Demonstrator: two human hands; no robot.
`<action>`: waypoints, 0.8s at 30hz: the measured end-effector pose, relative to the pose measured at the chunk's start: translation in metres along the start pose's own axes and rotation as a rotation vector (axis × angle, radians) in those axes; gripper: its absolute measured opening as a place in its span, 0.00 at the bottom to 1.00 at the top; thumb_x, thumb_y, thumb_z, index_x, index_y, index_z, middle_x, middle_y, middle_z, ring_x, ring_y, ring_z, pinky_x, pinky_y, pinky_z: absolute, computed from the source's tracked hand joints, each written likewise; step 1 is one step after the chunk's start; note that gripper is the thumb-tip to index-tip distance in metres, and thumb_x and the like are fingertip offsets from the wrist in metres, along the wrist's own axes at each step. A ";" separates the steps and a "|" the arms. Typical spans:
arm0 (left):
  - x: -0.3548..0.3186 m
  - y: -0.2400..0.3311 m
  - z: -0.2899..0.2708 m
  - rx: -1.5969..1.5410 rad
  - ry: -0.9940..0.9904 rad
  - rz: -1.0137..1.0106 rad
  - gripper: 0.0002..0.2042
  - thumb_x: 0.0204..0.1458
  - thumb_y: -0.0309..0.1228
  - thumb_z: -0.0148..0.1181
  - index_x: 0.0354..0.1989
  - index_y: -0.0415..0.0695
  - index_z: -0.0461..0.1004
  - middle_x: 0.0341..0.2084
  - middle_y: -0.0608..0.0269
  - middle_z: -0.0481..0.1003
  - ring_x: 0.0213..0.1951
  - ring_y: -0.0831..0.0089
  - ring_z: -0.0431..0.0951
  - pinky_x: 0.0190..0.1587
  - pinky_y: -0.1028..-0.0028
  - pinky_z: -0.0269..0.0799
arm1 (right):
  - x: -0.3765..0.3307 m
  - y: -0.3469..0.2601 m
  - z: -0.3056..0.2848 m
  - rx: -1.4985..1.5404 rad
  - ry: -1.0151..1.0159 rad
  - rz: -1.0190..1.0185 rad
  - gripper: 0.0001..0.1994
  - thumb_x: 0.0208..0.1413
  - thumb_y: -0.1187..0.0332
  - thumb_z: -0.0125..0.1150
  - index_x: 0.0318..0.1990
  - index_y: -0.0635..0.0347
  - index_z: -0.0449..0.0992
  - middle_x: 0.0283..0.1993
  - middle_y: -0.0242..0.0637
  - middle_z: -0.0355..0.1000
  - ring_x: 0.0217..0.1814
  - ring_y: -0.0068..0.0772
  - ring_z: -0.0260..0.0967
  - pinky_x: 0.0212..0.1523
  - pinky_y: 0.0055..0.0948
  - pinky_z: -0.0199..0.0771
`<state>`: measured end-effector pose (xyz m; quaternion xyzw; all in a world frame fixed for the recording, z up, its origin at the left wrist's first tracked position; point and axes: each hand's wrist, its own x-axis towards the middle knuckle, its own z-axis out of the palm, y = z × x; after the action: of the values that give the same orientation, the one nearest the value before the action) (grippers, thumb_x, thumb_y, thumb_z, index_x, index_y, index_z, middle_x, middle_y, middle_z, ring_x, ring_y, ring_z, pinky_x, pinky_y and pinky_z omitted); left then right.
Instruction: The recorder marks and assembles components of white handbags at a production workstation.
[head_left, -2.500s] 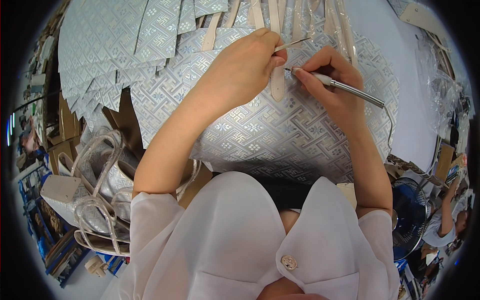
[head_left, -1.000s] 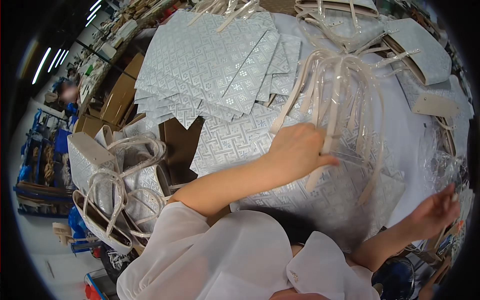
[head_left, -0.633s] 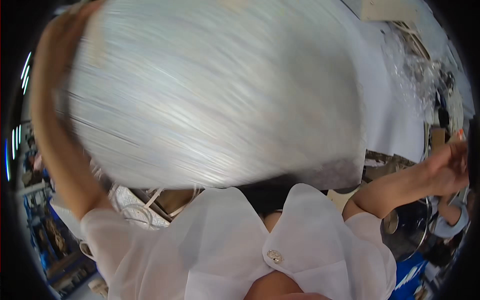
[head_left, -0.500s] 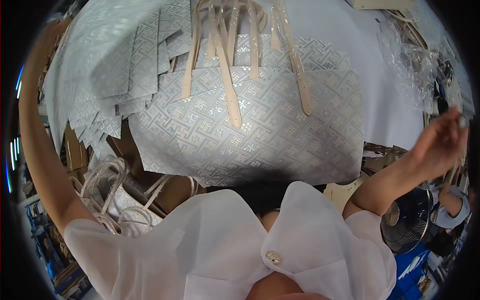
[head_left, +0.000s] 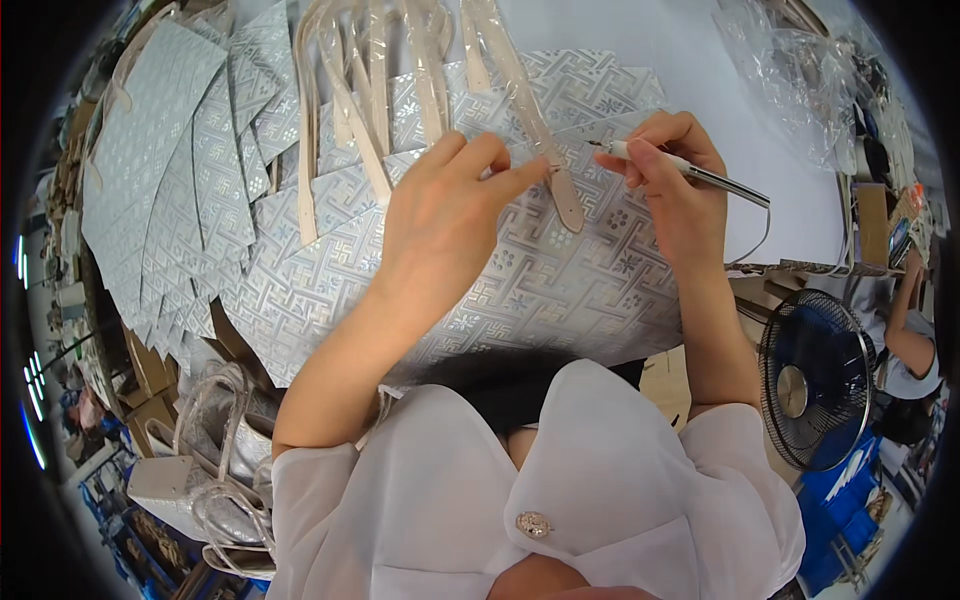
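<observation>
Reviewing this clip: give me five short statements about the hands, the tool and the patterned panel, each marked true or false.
1. The right hand holds a slim silver pen-like tool. True.
2. The left hand holds scissors. False: it presses its fingers on the silver patterned bag panel beside a beige plastic-wrapped strap.
3. A black electric fan stands at the person's right. True.
4. The tool's tip points toward the fan. False: it points toward the left hand.
5. Both hands rest on the panel. True.
</observation>
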<state>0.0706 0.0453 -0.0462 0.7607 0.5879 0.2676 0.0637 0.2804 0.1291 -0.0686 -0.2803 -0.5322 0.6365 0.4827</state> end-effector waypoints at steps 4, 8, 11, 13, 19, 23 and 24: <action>0.013 -0.012 0.001 0.039 -0.015 0.096 0.19 0.39 0.16 0.58 0.40 0.49 0.83 0.27 0.67 0.70 0.32 0.67 0.70 0.36 0.69 0.67 | 0.000 0.005 -0.003 0.006 -0.021 0.037 0.03 0.60 0.79 0.54 0.34 0.64 0.70 0.32 0.33 0.67 0.30 0.18 0.64 0.51 0.39 0.80; 0.020 -0.016 0.000 0.043 -0.057 0.132 0.19 0.39 0.16 0.59 0.40 0.50 0.84 0.27 0.68 0.71 0.33 0.67 0.70 0.37 0.70 0.67 | 0.002 0.007 -0.007 0.034 -0.014 0.067 0.03 0.60 0.79 0.55 0.34 0.63 0.70 0.31 0.32 0.67 0.29 0.18 0.64 0.51 0.39 0.80; 0.026 -0.017 -0.002 0.063 -0.091 0.135 0.21 0.39 0.16 0.60 0.41 0.53 0.84 0.29 0.68 0.73 0.33 0.67 0.70 0.37 0.68 0.69 | 0.003 0.007 -0.009 0.047 -0.024 0.090 0.03 0.59 0.78 0.55 0.34 0.63 0.70 0.31 0.32 0.67 0.28 0.17 0.65 0.51 0.39 0.80; 0.028 -0.019 -0.002 0.051 -0.103 0.149 0.21 0.39 0.15 0.60 0.41 0.53 0.84 0.29 0.67 0.74 0.32 0.67 0.70 0.36 0.69 0.68 | 0.003 0.008 -0.010 0.059 -0.026 0.083 0.03 0.59 0.78 0.55 0.33 0.63 0.70 0.32 0.32 0.68 0.28 0.17 0.65 0.50 0.39 0.80; 0.032 -0.027 0.003 -0.059 -0.079 0.149 0.18 0.38 0.16 0.61 0.38 0.51 0.85 0.27 0.69 0.71 0.33 0.69 0.70 0.37 0.70 0.65 | 0.003 0.009 -0.012 0.093 -0.037 0.064 0.02 0.58 0.78 0.56 0.33 0.63 0.71 0.32 0.32 0.68 0.28 0.17 0.65 0.49 0.38 0.81; 0.034 -0.028 0.002 -0.024 -0.093 0.170 0.18 0.39 0.17 0.60 0.38 0.51 0.84 0.27 0.69 0.72 0.33 0.69 0.70 0.37 0.70 0.65 | 0.004 0.010 -0.013 0.101 -0.043 0.060 0.02 0.58 0.79 0.56 0.33 0.62 0.71 0.32 0.32 0.68 0.28 0.17 0.65 0.49 0.38 0.81; 0.035 -0.028 0.003 -0.026 -0.095 0.177 0.18 0.39 0.17 0.60 0.38 0.51 0.85 0.27 0.69 0.71 0.33 0.69 0.70 0.37 0.71 0.64 | 0.004 0.010 -0.013 0.102 -0.040 0.059 0.02 0.58 0.79 0.56 0.33 0.62 0.71 0.32 0.32 0.68 0.28 0.17 0.65 0.49 0.38 0.81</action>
<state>0.0533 0.0866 -0.0485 0.8207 0.5111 0.2435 0.0773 0.2866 0.1381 -0.0814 -0.2582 -0.5002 0.6822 0.4667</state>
